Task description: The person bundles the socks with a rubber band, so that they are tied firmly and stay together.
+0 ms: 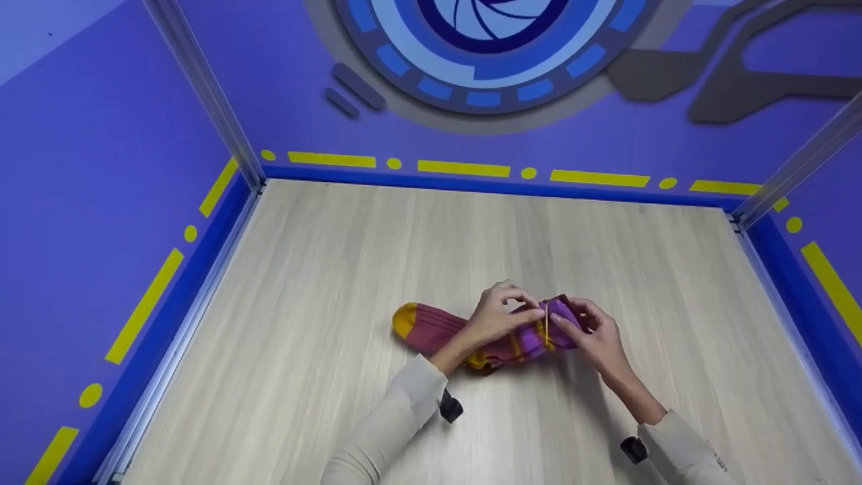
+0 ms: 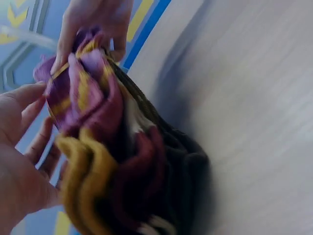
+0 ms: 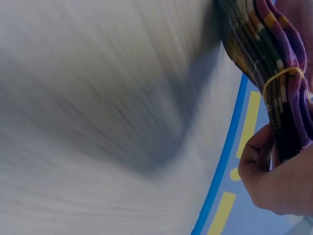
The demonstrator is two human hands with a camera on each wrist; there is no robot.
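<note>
A bundle of several socks (image 1: 434,327), maroon with mustard toes and heels and purple striped cuffs, lies slantwise between both hands. Around the cuffs runs a thin yellow rubber band (image 1: 547,330), seen closer in the right wrist view as a rubber band (image 3: 279,79) over the stacked edges. My left hand (image 1: 495,316) reaches over the bundle, thumb tip right at the band, its other fingers bent along the far side. My right hand (image 1: 603,340) grips the cuff end, thumb on top. Dark green and cream layers of the socks (image 2: 142,122) show from below.
Beneath the hands is a light wood-grain table (image 1: 303,323). Blue-purple printed panels (image 1: 485,148) with yellow dashes stand along its back and sides, joined by metal corner posts (image 1: 215,101). Black straps (image 1: 450,407) show at the sleeve cuffs.
</note>
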